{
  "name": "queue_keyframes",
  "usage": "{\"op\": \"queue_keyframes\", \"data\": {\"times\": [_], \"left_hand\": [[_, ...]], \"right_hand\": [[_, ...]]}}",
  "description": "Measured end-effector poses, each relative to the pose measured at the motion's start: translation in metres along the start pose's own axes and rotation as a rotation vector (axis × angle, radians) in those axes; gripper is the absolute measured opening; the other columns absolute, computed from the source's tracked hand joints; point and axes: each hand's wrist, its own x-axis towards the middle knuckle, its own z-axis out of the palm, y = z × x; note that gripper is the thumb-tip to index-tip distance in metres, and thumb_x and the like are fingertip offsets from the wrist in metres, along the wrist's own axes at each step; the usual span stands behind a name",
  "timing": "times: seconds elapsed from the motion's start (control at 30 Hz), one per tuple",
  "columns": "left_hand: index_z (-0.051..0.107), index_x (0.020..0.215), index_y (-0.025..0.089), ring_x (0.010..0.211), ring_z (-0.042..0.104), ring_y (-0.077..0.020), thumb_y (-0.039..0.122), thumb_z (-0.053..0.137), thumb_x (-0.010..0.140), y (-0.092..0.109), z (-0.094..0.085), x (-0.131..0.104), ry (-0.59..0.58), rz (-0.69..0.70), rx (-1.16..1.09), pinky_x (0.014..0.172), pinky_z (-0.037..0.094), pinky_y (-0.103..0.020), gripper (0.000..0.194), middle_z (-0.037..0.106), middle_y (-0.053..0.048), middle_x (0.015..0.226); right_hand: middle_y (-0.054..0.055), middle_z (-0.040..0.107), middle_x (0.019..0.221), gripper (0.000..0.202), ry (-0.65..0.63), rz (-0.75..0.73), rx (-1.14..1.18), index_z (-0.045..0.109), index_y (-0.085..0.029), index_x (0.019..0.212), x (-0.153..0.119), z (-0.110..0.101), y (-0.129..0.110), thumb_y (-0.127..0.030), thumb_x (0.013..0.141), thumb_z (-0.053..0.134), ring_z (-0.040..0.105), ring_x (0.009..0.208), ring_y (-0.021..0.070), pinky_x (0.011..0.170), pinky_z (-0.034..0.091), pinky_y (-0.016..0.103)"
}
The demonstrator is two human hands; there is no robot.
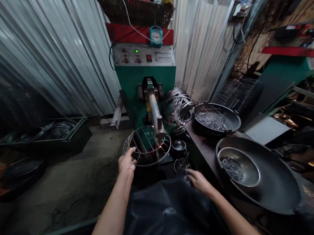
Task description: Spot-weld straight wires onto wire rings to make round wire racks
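Note:
A round wire frame (145, 164) with straight wires across it is at the green welding machine (160, 72), around the lower part of its metal arm (155, 112). Small orange sparks show beside the arm's end. My left hand (127, 162) pinches the left rim of the frame between thumb and fingers. My right hand (198, 180) is low on the right, at the edge of the dark apron (152, 201); its fingers are bent together, and what they hold is too dark to make out. A small metal ring (169, 211) lies on the apron.
Right of the machine hangs a bundle of wire rings (176, 103). Beyond it, a black pan (234, 120) holds short wires. Nearer, a large pan (282, 183) carries a metal bowl (253, 168) with small wire pieces. A green bin (77, 138) stands at left.

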Motion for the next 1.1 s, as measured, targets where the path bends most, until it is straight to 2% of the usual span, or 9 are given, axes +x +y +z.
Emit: {"op": "queue_keyframes", "data": {"times": [0.13,0.23,0.37,0.47,0.53,0.63,0.77,0.93,1.1], "left_hand": [[0.05,0.066,0.016,0.037,0.035,-0.0044,0.031,0.077,0.044,0.01,-0.012,0.003,-0.077,-0.093,0.088,0.034,0.029,-0.018,0.037,0.042,0.007,0.052],[0.054,0.072,0.018,0.043,0.048,-0.0099,0.036,0.071,0.055,0.029,-0.016,0.017,-0.158,-0.199,0.215,0.042,0.045,-0.027,0.03,0.05,0.004,0.056],[0.052,0.067,0.016,0.041,0.05,-0.0121,0.025,0.069,0.056,0.045,-0.009,0.036,-0.268,-0.296,0.369,0.039,0.043,-0.026,0.022,0.053,0.001,0.054],[0.05,0.063,0.015,0.037,0.046,-0.0104,0.019,0.069,0.055,0.04,-0.009,0.04,-0.291,-0.272,0.384,0.033,0.033,-0.019,0.021,0.051,0.001,0.05],[0.049,0.062,0.015,0.036,0.045,-0.0097,0.019,0.069,0.054,0.034,-0.014,0.037,-0.273,-0.258,0.377,0.032,0.03,-0.018,0.022,0.049,0.002,0.047],[0.046,0.06,0.016,0.034,0.04,-0.0077,0.019,0.069,0.053,0.026,-0.023,0.027,-0.238,-0.263,0.32,0.031,0.028,-0.017,0.024,0.044,0.005,0.044],[0.04,0.059,0.018,0.031,0.026,-0.0022,0.013,0.068,0.049,0.019,-0.026,0.008,-0.197,-0.19,0.146,0.03,0.018,-0.014,0.03,0.034,0.01,0.042],[0.037,0.061,0.018,0.033,0.021,-0.0002,0.013,0.07,0.046,0.01,-0.025,-0.01,-0.178,-0.148,0.073,0.03,0.016,-0.014,0.036,0.034,0.011,0.046],[0.037,0.061,0.018,0.034,0.019,0.0001,0.013,0.069,0.046,0.007,-0.032,-0.015,-0.208,-0.157,0.049,0.031,0.016,-0.014,0.036,0.03,0.012,0.046]], "right_hand": [[0.011,0.068,0.1,0.035,-0.02,-0.048,-0.236,0.065,-0.017,0.107,-0.038,0.008,0.05,-0.023,0.081,0.042,0.062,0.097,0.0246,0.085,0.048,0.036],[0.014,0.065,0.11,0.039,-0.041,-0.067,-0.293,0.061,-0.014,0.113,-0.041,0.014,0.06,-0.021,0.083,0.037,0.059,0.104,0.0255,0.093,0.044,0.039],[0.014,0.065,0.104,0.037,-0.007,-0.014,-0.27,0.055,-0.012,0.112,-0.026,0.016,0.049,-0.015,0.079,0.039,0.06,0.097,0.022,0.088,0.045,0.035],[0.008,0.066,0.081,0.025,0.065,0.127,-0.23,0.054,-0.013,0.095,-0.019,0.015,0.045,-0.01,0.074,0.043,0.061,0.077,0.0177,0.072,0.047,0.029],[0.002,0.062,0.066,0.014,0.061,0.236,-0.122,0.05,-0.016,0.083,-0.019,0.014,0.045,-0.01,0.071,0.044,0.056,0.057,0.0128,0.056,0.043,0.023],[-0.004,0.059,0.059,0.008,-0.016,0.324,0.194,0.044,-0.019,0.078,-0.023,0.011,0.04,-0.016,0.072,0.048,0.044,0.04,0.007,0.041,0.031,0.018],[-0.002,0.06,0.064,0.018,-0.118,0.225,0.531,0.046,-0.018,0.077,-0.02,0.012,0.004,-0.032,0.072,0.057,0.045,0.041,0.0054,0.038,0.027,0.017],[0.0,0.06,0.071,0.026,-0.19,0.076,0.622,0.057,-0.015,0.086,-0.006,0.017,-0.047,-0.037,0.071,0.06,0.049,0.05,0.0056,0.042,0.031,0.017],[0.0,0.058,0.071,0.025,-0.193,0.174,0.638,0.058,-0.014,0.09,-0.008,0.017,-0.04,-0.028,0.07,0.06,0.048,0.049,0.0051,0.041,0.03,0.017]]}}
